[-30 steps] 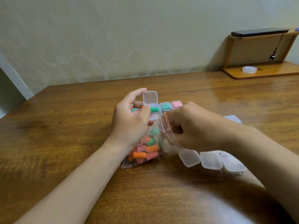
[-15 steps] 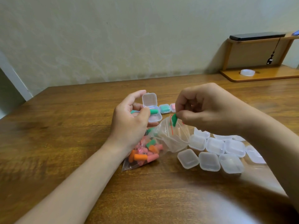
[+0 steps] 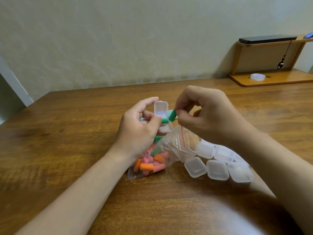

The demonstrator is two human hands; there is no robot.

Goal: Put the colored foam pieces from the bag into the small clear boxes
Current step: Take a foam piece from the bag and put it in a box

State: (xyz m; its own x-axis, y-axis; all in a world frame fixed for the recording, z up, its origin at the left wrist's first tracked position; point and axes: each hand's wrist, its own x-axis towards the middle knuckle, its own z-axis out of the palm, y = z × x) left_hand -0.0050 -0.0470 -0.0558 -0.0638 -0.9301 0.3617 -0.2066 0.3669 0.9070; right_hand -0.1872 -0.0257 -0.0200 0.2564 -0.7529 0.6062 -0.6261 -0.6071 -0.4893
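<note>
Foam pieces [image 3: 147, 166] in orange, pink and green mostly sit in the bag [image 3: 179, 143] near the middle of the bench [image 3: 67, 133], but one green piece [image 3: 172, 115] is out. The right hand [image 3: 208, 119] pinches it between thumb and forefinger, with the other fingers curled. A second ago that hand was down in the bag's mouth; it has since risen clear and carried the piece up to just beside the raised lid of the open box [image 3: 161, 108]. The left hand [image 3: 140, 131] grips that box above the bag, as it did before, with thumb and fingers curled round it. A second green piece [image 3: 165, 120] already lies in the box. The pick looks done and the drop seems close: the pinched piece needs to tip down into the base beside the other. Just right of the bag, toward the near edge, lie empty boxes [image 3: 216, 167] in a cluster, partly under the right forearm. The bag is far from emptied, so the task looks early.
</note>
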